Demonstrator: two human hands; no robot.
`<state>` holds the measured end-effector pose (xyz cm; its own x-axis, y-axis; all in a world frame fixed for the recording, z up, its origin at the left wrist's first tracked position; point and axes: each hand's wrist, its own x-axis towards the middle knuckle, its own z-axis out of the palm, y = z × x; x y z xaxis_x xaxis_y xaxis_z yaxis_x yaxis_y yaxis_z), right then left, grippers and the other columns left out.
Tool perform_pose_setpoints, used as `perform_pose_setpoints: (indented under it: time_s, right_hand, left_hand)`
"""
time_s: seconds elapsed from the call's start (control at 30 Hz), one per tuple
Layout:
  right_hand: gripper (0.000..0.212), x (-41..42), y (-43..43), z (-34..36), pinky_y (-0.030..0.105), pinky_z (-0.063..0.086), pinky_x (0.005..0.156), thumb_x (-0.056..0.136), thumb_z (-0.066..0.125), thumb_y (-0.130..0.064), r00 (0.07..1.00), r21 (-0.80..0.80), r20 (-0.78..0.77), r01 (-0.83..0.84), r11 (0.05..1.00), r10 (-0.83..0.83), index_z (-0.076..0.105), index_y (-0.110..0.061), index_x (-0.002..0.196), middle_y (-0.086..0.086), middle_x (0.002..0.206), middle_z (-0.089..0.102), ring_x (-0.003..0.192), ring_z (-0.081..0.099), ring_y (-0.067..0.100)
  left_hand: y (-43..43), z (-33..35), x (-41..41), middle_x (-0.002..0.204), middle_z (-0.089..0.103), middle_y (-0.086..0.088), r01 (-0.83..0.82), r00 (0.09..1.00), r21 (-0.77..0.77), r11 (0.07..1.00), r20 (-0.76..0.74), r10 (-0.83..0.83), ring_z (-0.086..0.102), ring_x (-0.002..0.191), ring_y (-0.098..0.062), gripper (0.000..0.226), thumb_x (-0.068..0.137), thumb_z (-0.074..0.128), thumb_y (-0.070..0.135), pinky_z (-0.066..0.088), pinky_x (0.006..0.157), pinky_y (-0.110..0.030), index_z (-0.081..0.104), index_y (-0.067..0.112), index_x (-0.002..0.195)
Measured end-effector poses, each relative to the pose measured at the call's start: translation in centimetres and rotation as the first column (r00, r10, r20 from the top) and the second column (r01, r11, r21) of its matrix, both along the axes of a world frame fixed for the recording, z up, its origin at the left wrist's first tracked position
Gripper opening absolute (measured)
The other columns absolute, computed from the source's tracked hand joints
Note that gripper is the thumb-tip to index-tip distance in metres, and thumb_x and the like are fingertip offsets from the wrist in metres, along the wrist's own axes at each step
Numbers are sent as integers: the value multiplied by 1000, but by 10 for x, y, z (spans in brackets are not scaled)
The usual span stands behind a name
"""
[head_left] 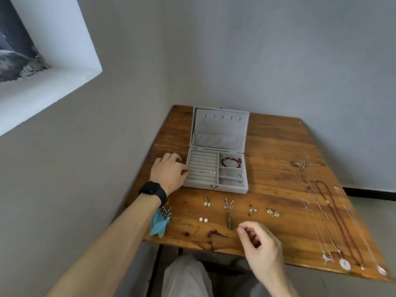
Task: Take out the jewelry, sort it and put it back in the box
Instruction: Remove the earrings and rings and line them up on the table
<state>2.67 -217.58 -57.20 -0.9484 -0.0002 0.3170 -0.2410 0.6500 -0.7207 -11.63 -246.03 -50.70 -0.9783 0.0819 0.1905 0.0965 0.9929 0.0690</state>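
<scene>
Jewelry box (231,188) open on the table (267,146), earrings in pairs before it

Box grey, standing on the far left part of the table, long axis running left to right; lid (220,125) tilted back toward the wall, its lining facing the person. Left section is ring rolls, with a few small studs (206,172) on one row; right section has three compartments: the far one holds one dark red bead bracelet (231,162), the middle one holds silvery pieces (233,173) too small to count.

Left hand (169,171) lies against the box's left wall, fingertips at the edge of the ring rolls; its grip is curled, and I cannot tell whether it holds anything; one ring (174,156) on a finger, a black watch (153,189) on the wrist.

Four earring pairs in a row in front of the box: (207,202), (228,204), (252,210), (273,212); one pair of pearl studs (203,220) nearer; blue feather earrings (159,221) partly under the left wrist.

Right hand (259,245) hovers at the near edge, thumb and forefinger close together in a narrow grip; what lies between them cannot be told.

Necklaces (338,215) lie on the right, long axes running far to near; four pendants show at the near ends.
</scene>
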Motion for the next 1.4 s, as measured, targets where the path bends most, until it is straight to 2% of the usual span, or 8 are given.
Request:
perform_pose_setpoints:
  time_s: [0.1, 0.27, 0.7, 0.8, 1.0, 1.13, 1.23, 1.4]
  right_hand:
    - [18, -7, 4, -1, 10, 50, 68, 86, 76, -19, 999, -138, -5, 32, 990, -33, 70, -35, 90, -23, 90, 69, 84, 66, -1]
    - [11, -6, 7, -3, 9, 51, 70, 88, 74, -22, 1000, -151, -17, -22, 988, 20, 71, -32, 92, -27, 86, 67, 86, 66, -2]
    - [3, -5, 12, 0, 8, 49, 73, 93, 70, -24, 998, -182, 24, -51, 982, 57, 71, -26, 95, -20, 88, 67, 91, 64, -2]
    - [4, -6, 9, -3, 7, 47, 70, 91, 71, -24, 1000, -137, 1, -19, 990, 19, 71, -27, 94, -20, 90, 63, 90, 61, -1]
    - [9, -5, -1, -15, 11, 40, 78, 87, 77, -24, 996, 18, -56, 66, 998, -65, 76, -23, 96, -10, 99, 60, 92, 53, 6]
    - [12, -7, -8, -14, 9, 30, 72, 85, 78, -24, 995, 124, -62, 90, 988, -83, 76, -23, 97, -9, 99, 62, 88, 48, 7]
    - [10, -9, -9, -12, 14, 32, 71, 85, 78, -24, 997, 111, -27, 79, 991, -77, 77, -25, 96, -10, 99, 62, 89, 49, 8]
    - [6, -13, -8, -8, 23, 36, 72, 86, 77, -29, 994, 84, 91, 50, 995, -57, 77, -31, 92, -17, 97, 57, 93, 50, 8]
  left_hand:
    - [12, 11, -2, 134, 54, 2, -36, 998, -96, 995, 51, 41, 43, 125, -21, 31, 98, 51, 44, 39, 96, -41, 67, 38, 124]
    - [31, 17, -5, 129, 57, -1, -83, 990, -234, 969, 88, 106, 46, 122, -24, 29, 99, 50, 32, 44, 94, -41, 70, 26, 120]
    - [44, 34, -26, 137, 51, -8, -109, 935, -242, 964, 304, 182, 41, 129, -30, 32, 93, 55, 27, 40, 102, -47, 65, 19, 122]
    - [43, 38, -17, 134, 51, -7, -94, 955, -147, 985, 265, 130, 44, 125, -28, 25, 96, 54, 27, 43, 100, -46, 66, 19, 116]
    - [58, 18, 62, 124, 57, 0, 134, 991, 362, 922, -29, -133, 51, 118, -19, 3, 92, 67, 23, 50, 95, -39, 69, 24, 94]
    - [90, -13, 112, 136, 50, 4, 231, 965, 330, 915, 43, -259, 40, 132, -17, 3, 92, 66, 30, 39, 105, -40, 67, 32, 94]
    - [101, -27, 119, 148, 40, 6, 199, 972, 245, 949, 77, -224, 26, 142, -16, 8, 94, 62, 36, 25, 114, -44, 68, 34, 98]
    - [105, -30, 118, 152, 37, 6, 169, 977, 228, 959, 88, -193, 21, 144, -17, 9, 92, 63, 35, 20, 114, -44, 71, 34, 95]
